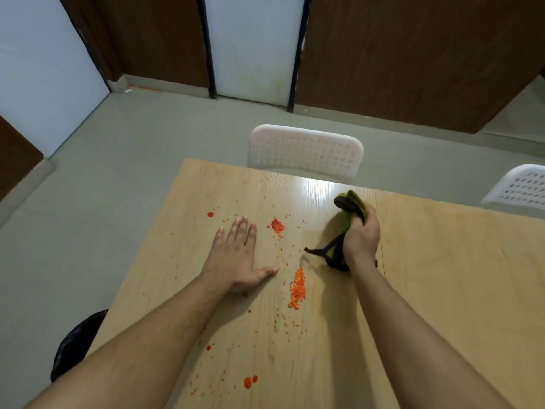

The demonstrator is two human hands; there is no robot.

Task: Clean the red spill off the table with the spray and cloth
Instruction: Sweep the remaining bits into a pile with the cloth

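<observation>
Forearms reach in from the near edge over a light wood table (442, 290), w/ red drops (250, 381) nearest, then an orange-red streak of beads (298, 286) btwn the hands. Left hand (236, 258) lies flat on the tabletop, fingers straight & spread, just left of the streak; right hand (361, 239) is fisted round a bunched green-and-black cloth (349, 203), its tail touching the table. Farther off, a red blob (277, 225) sits just beyond the left fingertips, then two white chairs (305, 152) past the far edge.
</observation>
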